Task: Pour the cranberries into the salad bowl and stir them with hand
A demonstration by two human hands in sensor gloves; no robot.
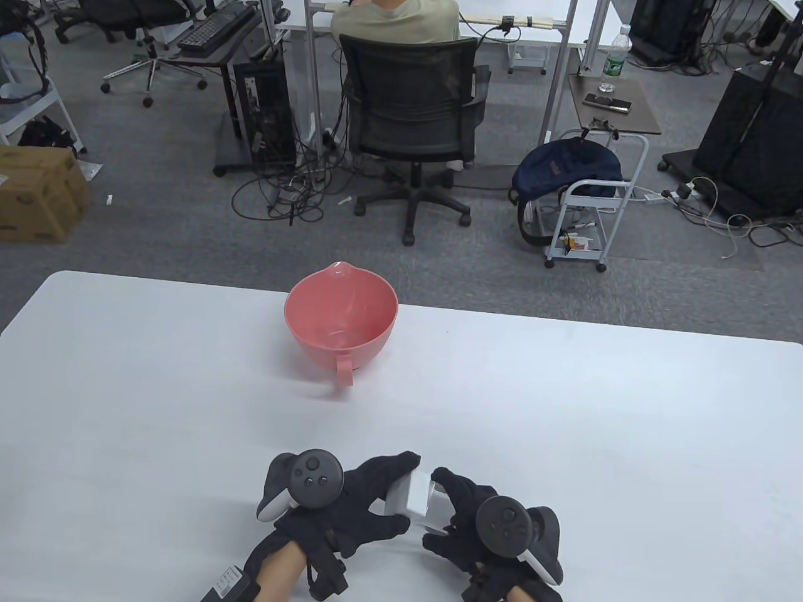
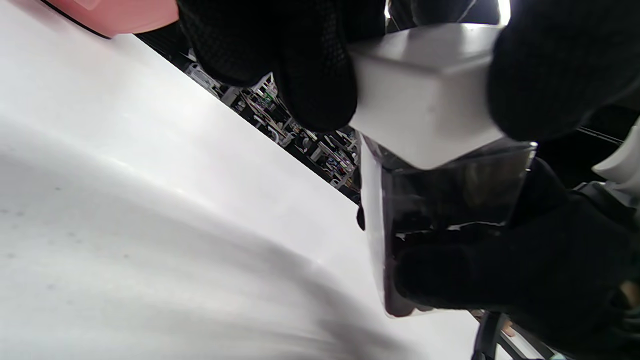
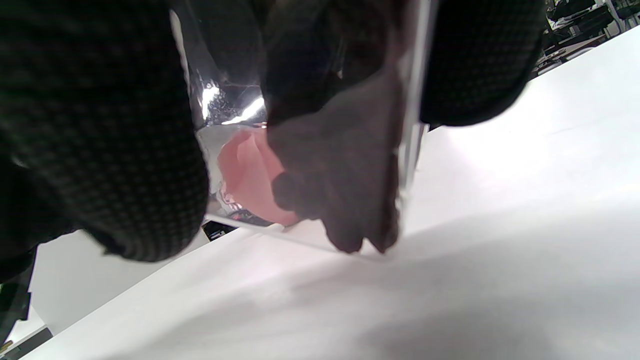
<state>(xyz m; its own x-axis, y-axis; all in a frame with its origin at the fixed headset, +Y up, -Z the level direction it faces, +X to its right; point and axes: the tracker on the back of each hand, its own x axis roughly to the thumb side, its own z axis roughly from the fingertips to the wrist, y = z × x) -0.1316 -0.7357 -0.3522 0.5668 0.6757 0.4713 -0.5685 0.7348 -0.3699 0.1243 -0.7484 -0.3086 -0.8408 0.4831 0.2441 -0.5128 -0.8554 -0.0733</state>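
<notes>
Box: a small clear box (image 1: 419, 501) with a white lid (image 2: 425, 95) is lying on its side between both hands, lid end pointing left.
Hands: the left hand (image 1: 351, 501) is gripping the lid; the right hand (image 1: 467, 511) is holding the clear part.
Table: the white table (image 1: 596, 426) is holding a pink bowl (image 1: 342, 320), handle facing the hands.
Room: an office chair (image 1: 411, 119) is standing beyond.

An open-plan office with a lab side to it. Grey carpet (image 1: 157, 213) runs under desks, mesh swivel chairs (image 1: 411, 100) and a tower PC (image 1: 266, 106) trailing loose cables (image 1: 282, 194), with a keyboard (image 1: 210, 28) above. A person (image 1: 395, 19) sits working at a desk beyond the white table (image 1: 564, 407); a backpack (image 1: 564, 166) hangs on a trolley (image 1: 596, 207).
</notes>
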